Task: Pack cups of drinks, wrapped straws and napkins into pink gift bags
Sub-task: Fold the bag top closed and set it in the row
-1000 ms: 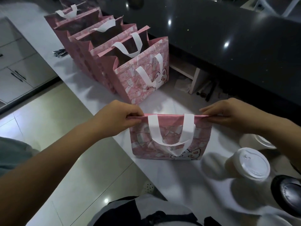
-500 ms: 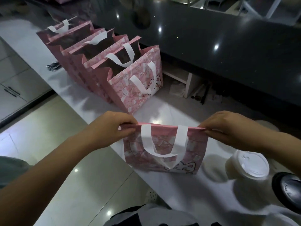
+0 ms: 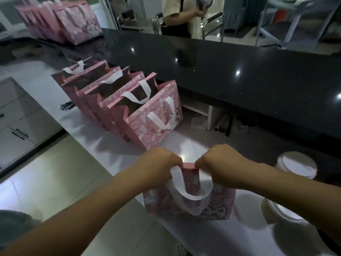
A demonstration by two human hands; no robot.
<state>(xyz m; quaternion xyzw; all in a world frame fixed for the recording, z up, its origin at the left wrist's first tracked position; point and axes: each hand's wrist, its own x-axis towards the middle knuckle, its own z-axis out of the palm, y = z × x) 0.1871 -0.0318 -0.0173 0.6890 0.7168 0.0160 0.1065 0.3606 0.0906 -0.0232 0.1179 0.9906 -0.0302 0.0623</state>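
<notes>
Over the bag's (image 3: 190,204) rim, both fists (left (image 3: 158,164), right (image 3: 220,163)) pinch, knuckles up.

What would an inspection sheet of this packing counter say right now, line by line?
Surface: white counter, with bags and cups on it.
Job's things: pink gift bag at the front; row of open bags behind it; far lidded cup and near lidded cup at the right.
Clutter: small dark bundle beside the row, too blurred to identify.
Hands: left hand and right hand both pinch the pink gift bag's top edge, close together.
Cables: nothing seen.
Surroundings: black raised counter with more pink bags at its far end; another person beyond; cabinets at the left.
</notes>
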